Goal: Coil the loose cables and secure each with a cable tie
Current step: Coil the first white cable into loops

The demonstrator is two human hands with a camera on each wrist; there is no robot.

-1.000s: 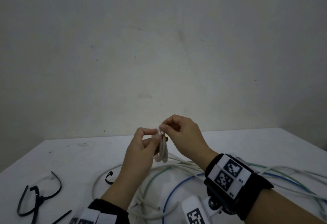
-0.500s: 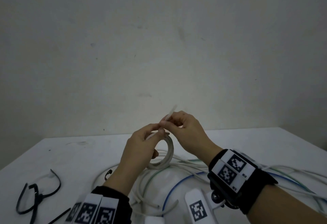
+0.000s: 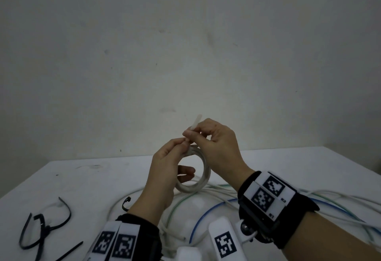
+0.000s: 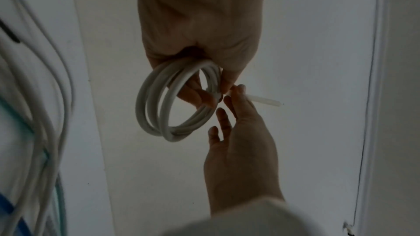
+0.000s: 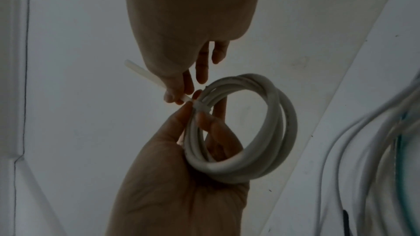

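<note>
Head view: my left hand (image 3: pixel 165 170) grips the white coil (image 3: pixel 195 170) above the table (image 3: pixel 309 170); since a second ago my right hand (image 3: pixel 216 147) has drawn the cable tie (image 3: pixel 195 123) tail further out.

Left wrist: the tie's band cinches the coil (image 4: pixel 177 100).

Right wrist: thumb and finger pinch the tail (image 5: pixel 141 73); this coil looks nearly secured.

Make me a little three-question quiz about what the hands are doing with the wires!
1. True or false: the white coil lies flat on the table.
2. Which hand pinches the tail of the white tie? A) left hand B) right hand
3. Fill in: the spare ties at the table's left are coloured ____.

Key: 1. False, it is held up in the air. 2. B; the left hand's grip is on the coil. 3. Black.
</note>
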